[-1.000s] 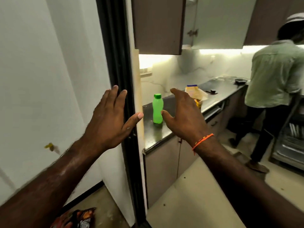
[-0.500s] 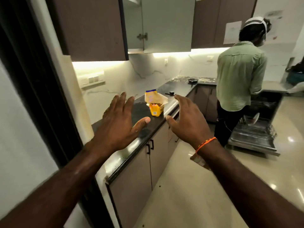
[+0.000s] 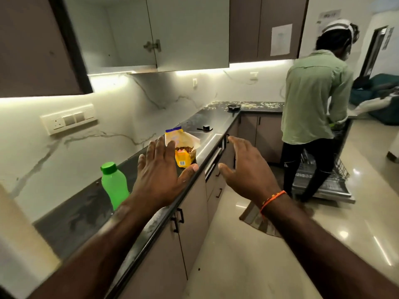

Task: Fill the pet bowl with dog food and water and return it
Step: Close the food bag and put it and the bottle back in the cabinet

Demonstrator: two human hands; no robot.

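Beyond the counter (image 3: 211,124), a person (image 3: 313,117) blocks the dishwasher (image 3: 323,186).

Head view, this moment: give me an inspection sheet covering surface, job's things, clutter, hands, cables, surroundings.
Surface: dark countertop, pale crumbs scattered at the far corner.
Job's things: opened yellow food bag and capped green bottle upright on the counter; pet bowl not seen.
Clutter: small black object beyond the bag.
Hands: left hand and right hand raised, fingers spread, holding nothing.
Cables: nothing seen.
Surroundings: another person at an open dishwasher; upper cabinet door ajar.
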